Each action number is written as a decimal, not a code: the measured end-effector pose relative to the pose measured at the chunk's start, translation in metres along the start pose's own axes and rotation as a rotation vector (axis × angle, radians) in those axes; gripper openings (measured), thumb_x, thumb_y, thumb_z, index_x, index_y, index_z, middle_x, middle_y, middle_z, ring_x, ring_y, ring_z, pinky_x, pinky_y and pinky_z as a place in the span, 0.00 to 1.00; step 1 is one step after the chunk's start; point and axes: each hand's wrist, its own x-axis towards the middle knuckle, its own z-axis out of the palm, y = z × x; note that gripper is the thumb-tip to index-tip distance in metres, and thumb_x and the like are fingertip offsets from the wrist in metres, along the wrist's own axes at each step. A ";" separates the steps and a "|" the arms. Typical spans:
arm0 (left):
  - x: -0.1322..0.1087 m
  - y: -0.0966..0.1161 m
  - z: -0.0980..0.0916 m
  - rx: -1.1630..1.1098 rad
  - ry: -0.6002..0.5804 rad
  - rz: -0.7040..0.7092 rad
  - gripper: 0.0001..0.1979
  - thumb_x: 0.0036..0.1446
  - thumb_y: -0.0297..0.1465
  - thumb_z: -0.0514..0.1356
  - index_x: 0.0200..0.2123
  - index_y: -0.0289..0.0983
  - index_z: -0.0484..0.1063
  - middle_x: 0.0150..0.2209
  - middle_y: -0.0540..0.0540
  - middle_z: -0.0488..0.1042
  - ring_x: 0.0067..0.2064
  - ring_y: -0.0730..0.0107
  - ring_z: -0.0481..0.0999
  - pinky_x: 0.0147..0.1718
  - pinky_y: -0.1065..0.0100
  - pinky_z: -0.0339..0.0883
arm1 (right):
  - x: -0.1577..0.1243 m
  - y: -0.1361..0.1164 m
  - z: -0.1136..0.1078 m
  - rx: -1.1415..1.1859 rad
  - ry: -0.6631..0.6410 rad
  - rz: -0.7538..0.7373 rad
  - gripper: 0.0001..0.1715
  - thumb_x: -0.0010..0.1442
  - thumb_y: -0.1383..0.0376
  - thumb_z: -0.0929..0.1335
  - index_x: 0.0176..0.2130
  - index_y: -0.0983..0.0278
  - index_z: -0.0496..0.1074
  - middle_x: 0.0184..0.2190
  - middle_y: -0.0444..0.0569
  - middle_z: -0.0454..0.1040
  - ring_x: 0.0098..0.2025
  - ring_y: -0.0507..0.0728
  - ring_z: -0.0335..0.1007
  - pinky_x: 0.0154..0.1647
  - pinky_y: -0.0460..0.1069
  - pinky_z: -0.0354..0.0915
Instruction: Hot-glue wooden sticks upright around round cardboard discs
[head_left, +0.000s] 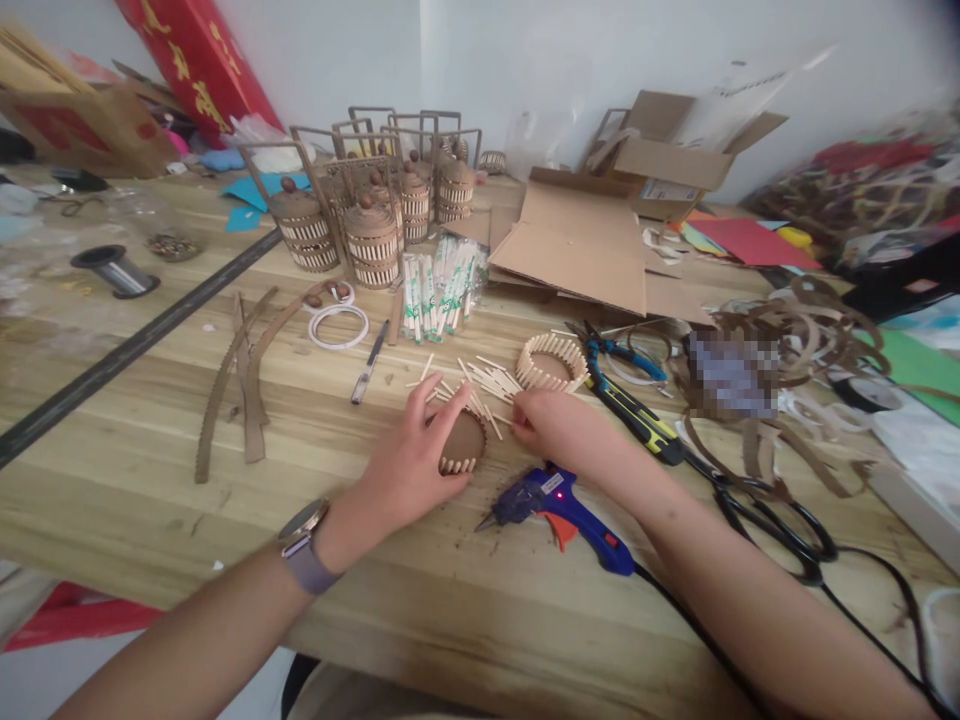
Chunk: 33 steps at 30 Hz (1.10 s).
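Observation:
My left hand (pixel 409 450) curves around the left side of a small round brown base (pixel 466 440), thumb at its near edge and fingers spread over its far side. Short pale wooden sticks stand upright along the base's front rim. My right hand (pixel 547 425) is closed in a pinch just right of the base, with a thin wooden stick at its fingertips; the hand partly hides it. Loose sticks (pixel 491 380) lie scattered between the hands. Behind my right hand sits a ring of upright sticks (pixel 551 362) on another round base. A blue glue gun (pixel 570 505) rests below my right forearm.
Small lidded baskets with tall handles (pixel 373 245) stand at the back, near wrapped stick packets (pixel 439 290). Cardboard (pixel 574 240) lies behind. A utility knife (pixel 630 410), pliers (pixel 626 355) and scissors (pixel 780 525) lie to the right; brown strips (pixel 247 390) and a craft knife (pixel 370 362) left.

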 end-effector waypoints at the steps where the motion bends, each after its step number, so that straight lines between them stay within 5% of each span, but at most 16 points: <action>1: 0.000 0.000 0.000 0.002 0.001 0.002 0.49 0.45 0.27 0.69 0.67 0.46 0.48 0.67 0.36 0.46 0.59 0.47 0.69 0.54 0.49 0.70 | -0.002 0.001 0.001 0.002 0.001 -0.005 0.11 0.62 0.71 0.63 0.38 0.68 0.76 0.39 0.59 0.80 0.42 0.62 0.77 0.39 0.49 0.64; 15: 0.000 0.001 -0.001 0.012 0.002 -0.005 0.50 0.44 0.27 0.70 0.66 0.46 0.48 0.67 0.37 0.46 0.59 0.48 0.69 0.54 0.51 0.70 | 0.000 0.004 0.011 0.096 0.009 -0.055 0.16 0.61 0.74 0.62 0.48 0.70 0.68 0.43 0.61 0.78 0.44 0.60 0.75 0.39 0.48 0.62; 23: 0.001 0.001 -0.003 0.006 -0.014 -0.013 0.50 0.45 0.27 0.70 0.66 0.48 0.46 0.67 0.37 0.45 0.59 0.48 0.69 0.54 0.49 0.70 | -0.015 0.002 -0.008 0.368 0.039 -0.212 0.06 0.58 0.73 0.65 0.33 0.64 0.71 0.30 0.46 0.77 0.30 0.53 0.70 0.31 0.44 0.59; 27: 0.001 0.002 -0.004 0.006 -0.007 -0.011 0.50 0.45 0.28 0.70 0.66 0.48 0.47 0.67 0.37 0.46 0.61 0.46 0.66 0.54 0.49 0.70 | -0.017 -0.006 -0.002 0.519 -0.003 -0.306 0.09 0.56 0.75 0.66 0.33 0.63 0.73 0.28 0.43 0.76 0.28 0.51 0.69 0.30 0.44 0.60; 33: 0.002 0.002 -0.004 0.017 -0.007 -0.015 0.49 0.44 0.29 0.70 0.66 0.46 0.49 0.66 0.36 0.47 0.64 0.42 0.61 0.53 0.48 0.70 | -0.016 -0.012 0.009 0.448 -0.010 -0.337 0.07 0.57 0.73 0.66 0.34 0.65 0.75 0.29 0.46 0.76 0.29 0.52 0.69 0.31 0.44 0.59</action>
